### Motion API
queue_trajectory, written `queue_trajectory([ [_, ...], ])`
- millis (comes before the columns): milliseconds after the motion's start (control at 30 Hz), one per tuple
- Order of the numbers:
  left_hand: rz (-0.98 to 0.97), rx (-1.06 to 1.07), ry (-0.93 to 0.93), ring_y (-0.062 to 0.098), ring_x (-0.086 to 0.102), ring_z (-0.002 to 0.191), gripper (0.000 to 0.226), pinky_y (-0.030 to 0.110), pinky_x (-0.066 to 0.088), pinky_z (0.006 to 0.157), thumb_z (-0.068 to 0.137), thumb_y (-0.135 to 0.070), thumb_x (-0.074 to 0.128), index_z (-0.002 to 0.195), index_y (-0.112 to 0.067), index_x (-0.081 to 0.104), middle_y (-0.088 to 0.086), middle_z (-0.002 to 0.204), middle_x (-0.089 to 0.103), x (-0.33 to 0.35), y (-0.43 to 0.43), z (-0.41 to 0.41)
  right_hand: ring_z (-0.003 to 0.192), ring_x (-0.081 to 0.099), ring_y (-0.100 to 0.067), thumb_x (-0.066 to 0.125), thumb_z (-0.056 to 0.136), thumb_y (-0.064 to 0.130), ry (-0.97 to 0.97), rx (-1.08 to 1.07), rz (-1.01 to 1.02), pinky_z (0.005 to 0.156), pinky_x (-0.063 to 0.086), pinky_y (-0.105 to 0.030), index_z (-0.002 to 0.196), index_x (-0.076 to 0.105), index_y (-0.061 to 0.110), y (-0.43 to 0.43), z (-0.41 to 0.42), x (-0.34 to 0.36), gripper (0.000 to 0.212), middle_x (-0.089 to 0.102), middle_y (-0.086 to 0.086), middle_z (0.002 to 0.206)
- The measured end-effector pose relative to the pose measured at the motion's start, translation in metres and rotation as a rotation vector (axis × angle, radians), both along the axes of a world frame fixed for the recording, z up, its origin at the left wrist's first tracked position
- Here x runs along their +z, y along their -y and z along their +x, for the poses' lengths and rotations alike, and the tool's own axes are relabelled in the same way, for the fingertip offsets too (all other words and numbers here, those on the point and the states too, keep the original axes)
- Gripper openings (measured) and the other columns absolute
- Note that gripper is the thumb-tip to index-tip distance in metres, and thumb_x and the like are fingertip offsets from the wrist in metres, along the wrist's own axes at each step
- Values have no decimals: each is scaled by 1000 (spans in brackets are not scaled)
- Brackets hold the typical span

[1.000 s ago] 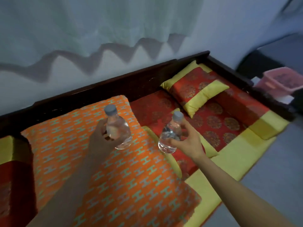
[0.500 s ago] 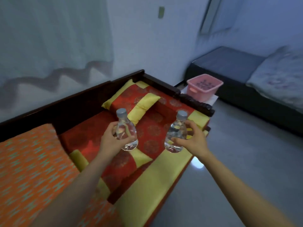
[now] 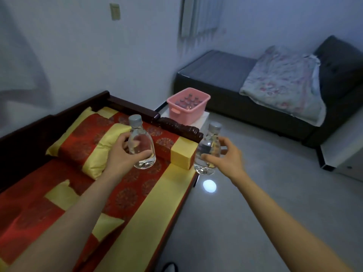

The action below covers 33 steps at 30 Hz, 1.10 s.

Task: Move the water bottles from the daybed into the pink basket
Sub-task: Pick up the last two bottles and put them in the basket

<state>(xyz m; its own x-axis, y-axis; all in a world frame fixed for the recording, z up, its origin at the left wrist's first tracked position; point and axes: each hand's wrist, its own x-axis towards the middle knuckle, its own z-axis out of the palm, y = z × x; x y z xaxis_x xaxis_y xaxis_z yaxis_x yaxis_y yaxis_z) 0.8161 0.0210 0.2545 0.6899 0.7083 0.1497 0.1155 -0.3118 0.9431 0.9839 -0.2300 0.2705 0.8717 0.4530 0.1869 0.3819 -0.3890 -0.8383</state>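
The left hand (image 3: 122, 154) wraps its grip around one water bottle (image 3: 140, 146) above the daybed (image 3: 149, 195); the right hand (image 3: 225, 156) clasps a second bottle (image 3: 207, 152) just past the daybed's edge, over the floor; both are upright, likely so each drops neatly among those already standing in the pink basket (image 3: 187, 112) ahead; no label or writing is legible.

**Reds, yellows and one pink basket**

The daybed's dark brown carved wooden frame (image 3: 176, 125) holds a red cushion cover with round medallion motifs and plain yellow bands (image 3: 137, 195). Two clear plastic water bottles (image 3: 141, 146) (image 3: 207, 152) carry grey caps. The pink plastic basket (image 3: 193, 112) sits on a white surface (image 3: 200, 119). A pale floral blanket (image 3: 282, 81) lies over the dark grey sofa bed (image 3: 216, 69). The floor (image 3: 255, 193) is grey.
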Motion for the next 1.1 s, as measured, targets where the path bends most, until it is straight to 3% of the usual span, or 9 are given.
queue_trajectory([
  [200,72,-64,-30,-20,56,86,61,15,43,66,55,-34,89,104,-44,55,-21,96,65,-11,-28,114,87,63,-14,82,62,37,13,-76,-47,76,58,-45,122,54,24,-19,112,-12,67,60,9,105],
  [333,81,-76,-49,-11,61,83,62,20,48,69,54,-30,90,104,-40,55,-16,94,67,-7,-48,192,81,61,-8,83,62,37,4,-99,-52,73,58,-43,121,55,25,-31,185,-3,67,57,17,95],
  [433,50,-91,-52,-2,64,85,64,27,52,76,55,-27,90,109,-33,56,-12,97,68,-6,-55,254,84,62,-12,83,62,36,-8,-116,-48,74,58,-41,121,55,25,-27,242,3,66,58,12,100],
  [567,57,-118,-49,-7,63,86,63,24,51,73,56,-29,90,109,-36,56,-14,98,68,-4,-59,346,87,63,-14,84,63,32,3,-159,-24,73,53,-32,112,57,28,-16,333,9,56,64,7,100],
  [667,50,-91,-35,9,64,97,67,34,54,81,55,-28,91,112,-31,56,-4,105,69,-8,-65,407,84,60,-4,85,63,27,25,-148,-3,73,49,-26,104,56,33,-19,399,13,51,64,11,93],
  [733,37,-34,-36,15,63,100,71,36,55,81,54,-31,91,115,-31,54,-2,109,67,-15,-68,453,85,61,-7,85,62,28,25,-115,-13,75,50,-28,105,58,30,-27,456,14,51,65,8,94],
  [867,-5,85,6,1,60,90,63,16,45,64,55,-33,90,102,-44,50,-18,98,61,-21,-74,525,89,62,-15,86,60,30,5,2,-23,77,53,-34,106,57,27,-53,554,22,54,66,3,98],
  [967,-30,144,-21,-3,61,87,63,13,43,65,56,-30,90,104,-42,51,-16,97,63,-33,-80,562,91,62,-16,87,61,28,-40,83,-39,79,54,-34,105,55,27,-80,611,12,55,64,3,99],
  [1100,-47,217,-40,-12,61,85,62,14,44,68,56,-27,90,103,-43,54,-19,99,63,-44,-106,601,85,64,-9,86,58,33,-116,215,-36,67,52,-22,94,52,38,-135,672,-6,50,63,11,94],
])
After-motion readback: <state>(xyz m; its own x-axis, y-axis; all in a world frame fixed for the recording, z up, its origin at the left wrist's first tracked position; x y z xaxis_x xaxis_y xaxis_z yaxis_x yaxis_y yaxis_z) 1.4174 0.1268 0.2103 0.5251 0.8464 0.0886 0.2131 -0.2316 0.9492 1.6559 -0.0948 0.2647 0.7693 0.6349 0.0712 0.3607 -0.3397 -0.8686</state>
